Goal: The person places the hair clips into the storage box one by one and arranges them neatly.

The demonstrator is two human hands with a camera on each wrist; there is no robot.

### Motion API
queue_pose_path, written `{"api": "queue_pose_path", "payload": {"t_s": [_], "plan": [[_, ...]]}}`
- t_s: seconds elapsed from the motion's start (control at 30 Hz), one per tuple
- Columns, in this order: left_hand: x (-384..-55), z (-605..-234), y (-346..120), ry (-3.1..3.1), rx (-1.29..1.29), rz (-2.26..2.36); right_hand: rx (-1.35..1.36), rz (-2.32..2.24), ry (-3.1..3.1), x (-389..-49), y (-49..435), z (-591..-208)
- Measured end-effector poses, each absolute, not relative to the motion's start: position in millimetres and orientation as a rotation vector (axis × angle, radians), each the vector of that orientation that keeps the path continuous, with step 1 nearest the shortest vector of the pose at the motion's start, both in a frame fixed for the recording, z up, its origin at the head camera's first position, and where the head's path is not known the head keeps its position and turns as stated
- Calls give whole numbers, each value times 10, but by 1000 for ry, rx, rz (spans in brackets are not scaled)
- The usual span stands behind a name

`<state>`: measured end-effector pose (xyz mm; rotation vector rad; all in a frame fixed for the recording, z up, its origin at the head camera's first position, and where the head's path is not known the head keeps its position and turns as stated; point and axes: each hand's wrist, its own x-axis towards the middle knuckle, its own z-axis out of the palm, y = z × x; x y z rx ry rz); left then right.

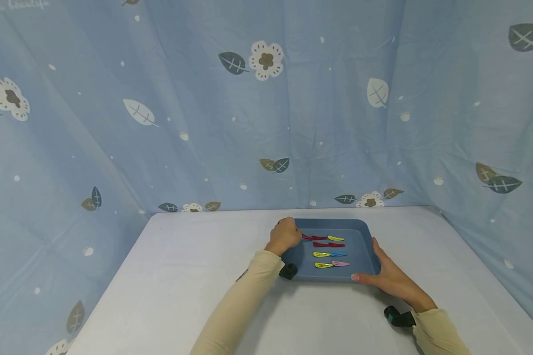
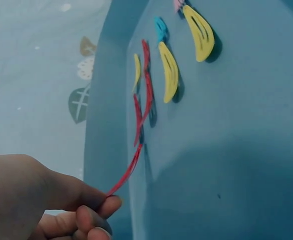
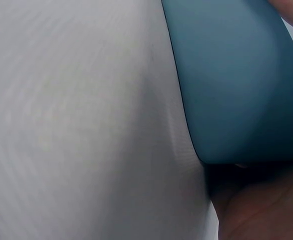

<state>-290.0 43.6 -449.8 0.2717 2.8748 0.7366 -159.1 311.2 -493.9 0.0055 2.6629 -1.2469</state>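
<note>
A blue-grey tray (image 1: 360, 249) lies on the table, with snap hair clips laid in rows inside it. At its back left my left hand (image 1: 285, 235) pinches a red hair clip (image 2: 126, 172) by one end between thumb and fingers. The clip's other end meets a second red clip (image 1: 319, 237), followed by a yellow clip (image 1: 335, 238). Nearer rows hold a red pair (image 1: 328, 244), a yellow clip (image 1: 322, 255) with a blue one (image 1: 339, 254), and a yellow clip (image 1: 323, 265) beside a pink one (image 1: 340, 264). My right hand (image 1: 393, 277) holds the tray's front right corner, thumb along the front.
A white-covered table (image 1: 195, 281) surrounds the tray. Behind it hangs a blue curtain (image 1: 195, 162) printed with leaves and flowers. Dark wrist devices (image 1: 399, 317) sit near both hands. The tray's raised rim borders the clips.
</note>
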Motion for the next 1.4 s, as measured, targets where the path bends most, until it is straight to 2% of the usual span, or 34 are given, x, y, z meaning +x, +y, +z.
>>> {"api": "queue_pose_path", "payload": {"t_s": [1.4], "plan": [[-2877,-4478,462,2915,366,343,16,-1239,2660,-1580,3098,-4920]]}}
